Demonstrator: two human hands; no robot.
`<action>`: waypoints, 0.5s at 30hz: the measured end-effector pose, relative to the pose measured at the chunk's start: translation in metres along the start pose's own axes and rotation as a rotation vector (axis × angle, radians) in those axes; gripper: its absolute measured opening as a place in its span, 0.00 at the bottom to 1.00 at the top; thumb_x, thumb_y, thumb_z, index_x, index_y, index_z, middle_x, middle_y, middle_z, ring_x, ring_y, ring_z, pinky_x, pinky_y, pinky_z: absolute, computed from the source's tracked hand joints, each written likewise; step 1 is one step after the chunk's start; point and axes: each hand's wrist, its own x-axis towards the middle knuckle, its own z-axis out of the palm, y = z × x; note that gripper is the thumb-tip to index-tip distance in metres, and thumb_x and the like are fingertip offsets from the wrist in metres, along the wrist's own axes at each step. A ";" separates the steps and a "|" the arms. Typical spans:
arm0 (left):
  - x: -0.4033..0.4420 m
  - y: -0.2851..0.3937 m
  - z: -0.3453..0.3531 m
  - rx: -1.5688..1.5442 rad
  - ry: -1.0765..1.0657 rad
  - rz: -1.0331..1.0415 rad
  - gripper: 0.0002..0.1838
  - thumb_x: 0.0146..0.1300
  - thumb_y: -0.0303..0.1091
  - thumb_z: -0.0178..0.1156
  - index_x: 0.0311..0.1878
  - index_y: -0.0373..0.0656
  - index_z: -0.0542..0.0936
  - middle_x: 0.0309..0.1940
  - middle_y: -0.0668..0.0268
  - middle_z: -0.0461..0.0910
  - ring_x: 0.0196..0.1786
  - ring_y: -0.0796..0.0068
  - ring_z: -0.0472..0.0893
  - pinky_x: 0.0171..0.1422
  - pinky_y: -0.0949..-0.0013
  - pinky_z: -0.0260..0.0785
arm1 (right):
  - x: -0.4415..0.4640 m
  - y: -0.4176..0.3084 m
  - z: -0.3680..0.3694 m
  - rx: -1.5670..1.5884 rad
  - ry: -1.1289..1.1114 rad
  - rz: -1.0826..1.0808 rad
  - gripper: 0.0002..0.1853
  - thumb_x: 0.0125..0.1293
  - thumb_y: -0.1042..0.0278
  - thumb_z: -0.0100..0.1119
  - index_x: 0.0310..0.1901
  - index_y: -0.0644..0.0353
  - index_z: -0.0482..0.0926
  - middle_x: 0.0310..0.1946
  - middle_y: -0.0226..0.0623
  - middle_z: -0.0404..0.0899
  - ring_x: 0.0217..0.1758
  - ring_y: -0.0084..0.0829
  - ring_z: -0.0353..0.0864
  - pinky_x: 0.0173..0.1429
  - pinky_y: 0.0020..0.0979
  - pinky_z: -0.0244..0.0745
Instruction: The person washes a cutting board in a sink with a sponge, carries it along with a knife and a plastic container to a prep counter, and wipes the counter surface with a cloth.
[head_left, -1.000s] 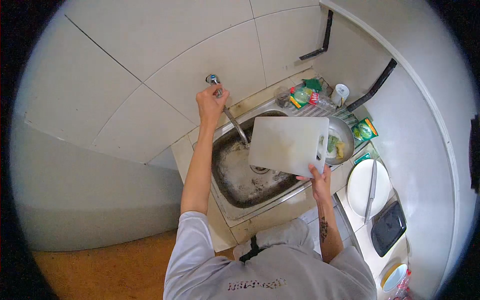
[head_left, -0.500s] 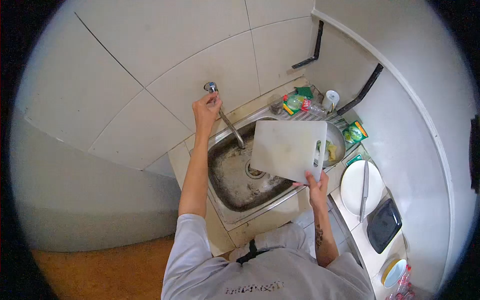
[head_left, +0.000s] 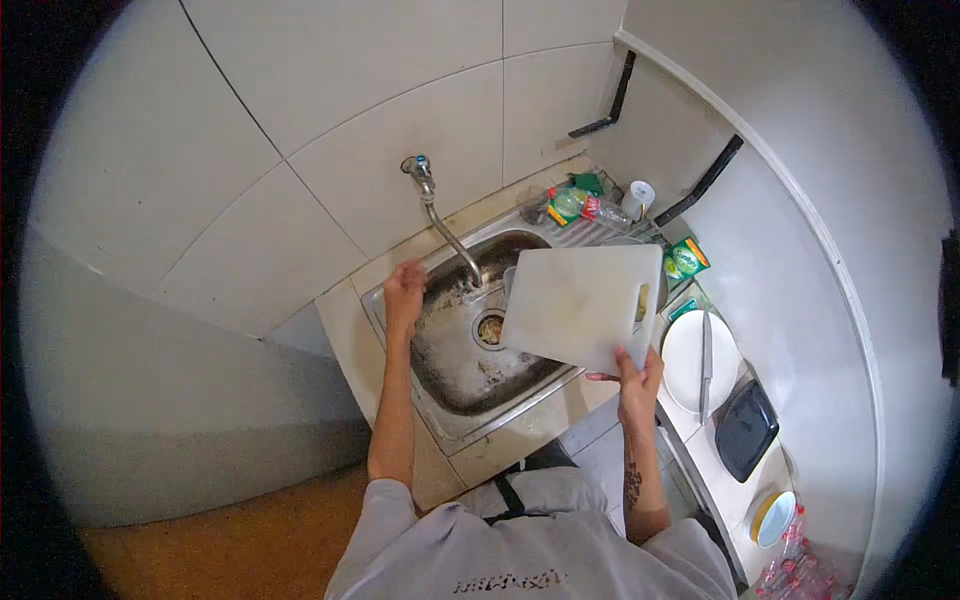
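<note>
My right hand (head_left: 637, 382) grips a white cutting board (head_left: 575, 305) by its lower right corner, thumb on top, near the slot handle. The board is held flat over the right part of the steel sink (head_left: 470, 425) and hides much of a metal bowl behind it. My left hand (head_left: 404, 292) is above the sink's left rim, off the faucet (head_left: 445, 232); its fingers are blurred. Food scraps sit in the drain (head_left: 490, 329).
A plastic bottle (head_left: 605, 211), a white cup (head_left: 638, 197) and a green pack (head_left: 686, 258) stand behind the sink. On the right counter are a white plate (head_left: 682, 370) with a knife (head_left: 706, 365) across it, a black tray (head_left: 748, 432) and a yellow-rimmed bowl (head_left: 773, 520).
My left hand has left the faucet handle and dropped down toward the sink's left rim. My right hand still holds the cutting board. The camera view has shifted slightly.
</note>
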 end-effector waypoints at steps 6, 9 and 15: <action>-0.037 -0.048 0.018 -0.126 -0.460 -0.281 0.23 0.72 0.49 0.52 0.53 0.38 0.79 0.42 0.66 0.81 0.43 0.78 0.77 0.47 0.73 0.70 | -0.003 0.021 0.015 0.071 0.091 0.030 0.16 0.68 0.72 0.52 0.52 0.75 0.69 0.42 0.48 0.78 0.37 0.39 0.84 0.31 0.36 0.86; -0.064 -0.071 0.038 -0.147 -0.617 -0.323 0.24 0.73 0.50 0.49 0.54 0.38 0.78 0.44 0.66 0.81 0.44 0.76 0.77 0.50 0.71 0.69 | -0.015 0.020 0.016 0.032 0.046 0.057 0.16 0.68 0.72 0.52 0.53 0.74 0.69 0.42 0.48 0.78 0.37 0.39 0.84 0.32 0.36 0.87; -0.113 -0.081 0.067 -0.085 -0.509 -0.339 0.20 0.75 0.43 0.47 0.54 0.38 0.78 0.46 0.69 0.81 0.47 0.80 0.76 0.53 0.73 0.68 | -0.034 0.019 0.016 0.036 0.015 0.040 0.16 0.68 0.72 0.52 0.54 0.72 0.70 0.41 0.46 0.78 0.38 0.37 0.83 0.31 0.36 0.87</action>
